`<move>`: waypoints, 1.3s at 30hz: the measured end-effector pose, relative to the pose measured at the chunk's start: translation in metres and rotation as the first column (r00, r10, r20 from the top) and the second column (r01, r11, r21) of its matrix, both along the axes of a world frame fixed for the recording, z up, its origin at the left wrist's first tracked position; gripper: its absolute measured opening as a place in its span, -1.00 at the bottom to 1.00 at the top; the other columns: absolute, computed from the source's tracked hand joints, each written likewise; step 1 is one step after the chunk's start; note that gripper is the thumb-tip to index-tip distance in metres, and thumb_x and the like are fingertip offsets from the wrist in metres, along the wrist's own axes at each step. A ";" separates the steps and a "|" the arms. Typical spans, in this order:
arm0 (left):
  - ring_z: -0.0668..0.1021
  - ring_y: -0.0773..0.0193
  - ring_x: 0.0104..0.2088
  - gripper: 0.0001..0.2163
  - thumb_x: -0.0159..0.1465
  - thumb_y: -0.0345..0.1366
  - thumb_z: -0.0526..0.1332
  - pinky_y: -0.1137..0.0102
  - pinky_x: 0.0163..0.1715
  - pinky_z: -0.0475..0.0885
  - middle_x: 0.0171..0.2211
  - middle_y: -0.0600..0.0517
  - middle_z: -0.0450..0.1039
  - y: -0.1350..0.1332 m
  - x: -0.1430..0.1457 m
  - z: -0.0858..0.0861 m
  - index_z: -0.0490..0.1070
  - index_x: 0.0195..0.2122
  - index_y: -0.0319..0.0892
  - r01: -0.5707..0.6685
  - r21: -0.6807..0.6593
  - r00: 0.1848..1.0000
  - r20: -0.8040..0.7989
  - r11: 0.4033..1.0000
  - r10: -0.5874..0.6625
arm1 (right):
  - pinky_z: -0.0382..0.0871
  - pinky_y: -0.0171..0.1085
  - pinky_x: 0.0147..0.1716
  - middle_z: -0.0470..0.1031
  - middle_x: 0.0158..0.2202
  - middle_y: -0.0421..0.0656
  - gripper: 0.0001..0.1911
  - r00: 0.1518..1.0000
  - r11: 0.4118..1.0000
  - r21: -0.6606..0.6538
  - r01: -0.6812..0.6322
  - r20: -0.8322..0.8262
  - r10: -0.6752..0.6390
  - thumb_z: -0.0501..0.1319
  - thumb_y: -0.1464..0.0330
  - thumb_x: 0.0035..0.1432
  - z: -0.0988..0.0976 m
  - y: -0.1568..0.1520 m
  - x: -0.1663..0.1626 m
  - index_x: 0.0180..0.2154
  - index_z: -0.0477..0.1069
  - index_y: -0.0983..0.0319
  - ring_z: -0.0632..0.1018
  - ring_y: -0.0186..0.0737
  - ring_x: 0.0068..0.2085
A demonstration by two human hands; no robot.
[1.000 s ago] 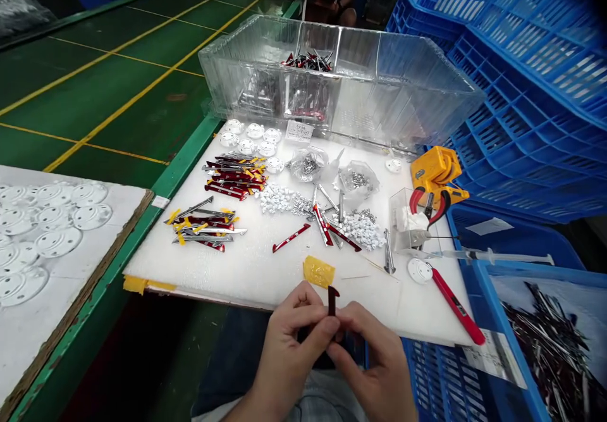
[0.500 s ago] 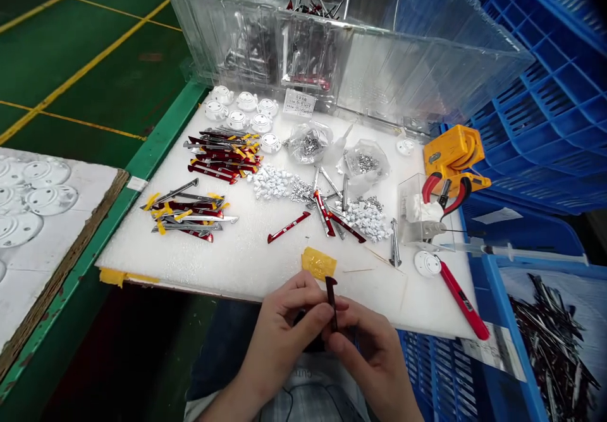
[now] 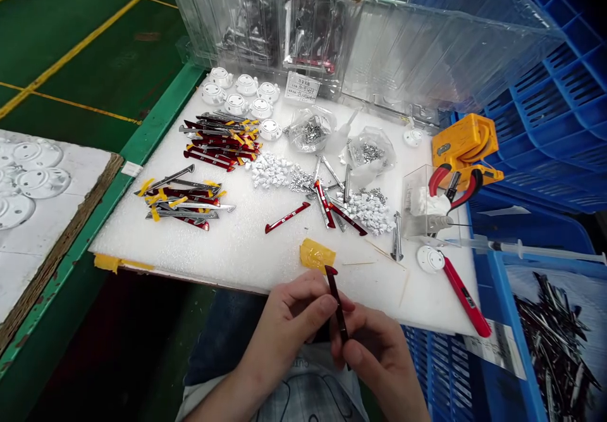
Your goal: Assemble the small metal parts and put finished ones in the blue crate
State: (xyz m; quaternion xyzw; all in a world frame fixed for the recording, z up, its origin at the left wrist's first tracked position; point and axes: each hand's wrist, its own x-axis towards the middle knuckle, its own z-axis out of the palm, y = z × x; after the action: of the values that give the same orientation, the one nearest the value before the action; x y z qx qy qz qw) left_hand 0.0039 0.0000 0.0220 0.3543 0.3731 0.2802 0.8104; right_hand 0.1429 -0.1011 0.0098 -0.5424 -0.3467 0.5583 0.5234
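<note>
Below white foam board [image 3: 227, 251] — left hand [image 3: 284, 321], right hand [image 3: 379, 355] both pinch dark red strip [image 3: 336, 302], fingers closed.

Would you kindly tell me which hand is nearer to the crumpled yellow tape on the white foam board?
Left. The left hand sits just below the yellow tape; the right hand is lower and further right. Both pinch a dark red strip.
</note>
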 end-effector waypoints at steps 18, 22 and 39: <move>0.48 0.38 -0.49 -0.66 0.28 -0.15 0.65 0.55 -0.45 0.45 -0.51 0.12 0.47 -0.001 -0.006 0.009 0.63 -0.52 -0.15 -0.167 0.335 0.977 -0.071 0.927 0.202 | 0.46 -0.39 -0.33 0.55 -0.40 -0.27 -0.51 0.905 0.960 0.239 -0.145 0.424 0.031 0.21 0.07 0.68 0.022 0.018 -0.005 -0.34 0.50 0.15 0.60 -0.31 -0.35; 0.66 0.35 -0.38 -0.90 0.37 -0.37 0.55 0.59 -0.34 0.57 -0.39 0.10 0.67 -0.006 -0.012 0.012 0.85 -0.24 0.00 -0.193 0.487 0.969 -0.045 0.852 0.244 | 0.55 -0.39 -0.22 0.63 -0.32 -0.25 -0.58 0.907 0.949 0.262 -0.176 0.419 0.053 0.20 0.15 0.69 0.021 0.018 -0.009 -0.28 0.56 0.14 0.66 -0.29 -0.27; 0.72 0.31 -0.25 -0.87 0.58 -0.43 0.40 0.50 -0.28 0.67 -0.24 0.05 0.71 -0.009 -0.027 0.020 0.74 0.07 -0.18 0.056 0.944 0.908 -0.184 0.326 0.377 | 0.53 -0.30 -0.32 0.59 -0.19 -0.20 -0.78 0.804 0.883 0.463 0.073 0.497 -0.327 0.43 0.45 0.49 0.035 0.016 0.003 0.08 0.69 0.06 0.57 -0.24 -0.22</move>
State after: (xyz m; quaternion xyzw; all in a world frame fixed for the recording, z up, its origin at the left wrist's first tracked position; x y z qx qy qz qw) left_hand -0.0230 -0.0091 0.0420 0.7593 0.3244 0.4501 0.3402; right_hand 0.1454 -0.0856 0.0445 -0.5900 -0.5366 0.2254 0.5597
